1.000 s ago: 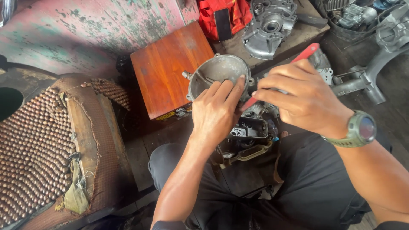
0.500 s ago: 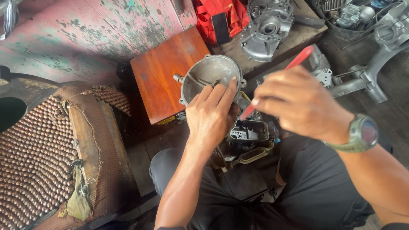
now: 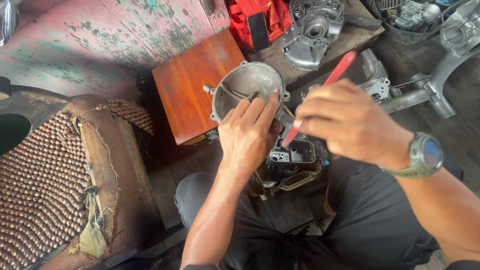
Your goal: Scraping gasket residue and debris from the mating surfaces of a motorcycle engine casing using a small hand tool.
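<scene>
My left hand (image 3: 249, 134) grips the near rim of a round grey metal engine cover (image 3: 245, 86), with the fingertips lying inside its bowl. The cover sits on top of a dark engine part (image 3: 292, 159) that rests between my knees. In my right hand (image 3: 350, 121) is a red-handled tool (image 3: 335, 75), held like a pen; its tip points down at the dark part just right of my left hand. A green watch (image 3: 424, 156) is on my right wrist.
A reddish wooden box (image 3: 192, 90) stands just behind the cover. Grey engine casings (image 3: 312, 31) and a red bag (image 3: 257, 20) lie further back, more metal parts (image 3: 430, 75) at the right. A beaded seat cover (image 3: 37, 195) on a worn seat fills the left.
My right hand has lifted slightly and shifted right with the tool. My left hand stays on the cover's rim, and the view has moved a little.
</scene>
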